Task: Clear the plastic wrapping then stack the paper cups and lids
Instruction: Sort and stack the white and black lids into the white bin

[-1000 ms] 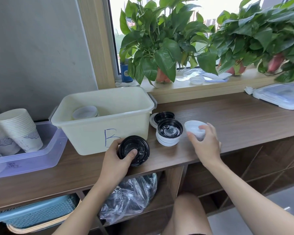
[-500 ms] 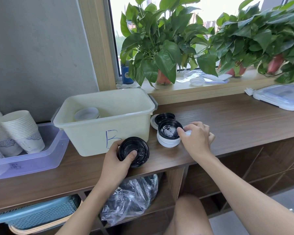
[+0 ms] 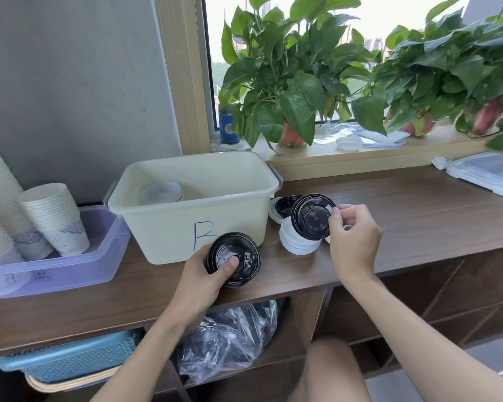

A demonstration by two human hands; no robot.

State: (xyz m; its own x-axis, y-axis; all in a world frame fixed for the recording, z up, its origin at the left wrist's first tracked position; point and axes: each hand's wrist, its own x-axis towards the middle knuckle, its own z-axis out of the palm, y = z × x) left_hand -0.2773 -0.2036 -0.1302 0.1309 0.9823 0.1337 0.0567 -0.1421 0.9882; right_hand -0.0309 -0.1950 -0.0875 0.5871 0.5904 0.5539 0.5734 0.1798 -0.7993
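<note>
Head view: L hand [image 3: 204, 274] grips a black lid stack [image 3: 238, 256] near the counter's [image 3: 418, 216] front edge, thumb pressed on top, fingers curled round the side, just in front of the cream bin [image 3: 169, 230] (marked w/ a blue letter). R hand [image 3: 353, 242] pinches a single black lid [image 3: 311, 216] by its rim, tilted, over the white lid stack [image 3: 295, 245]. Another black lid [image 3: 285, 204] lies behind, beside the bin. White lids [image 3: 161, 192] sit inside the bin. Paper cups [image 3: 53, 219] lean stacked in the purple tub [image 3: 70, 265], far left. Crumpled plastic wrapping [image 3: 230, 338] sits on the shelf below.
</note>
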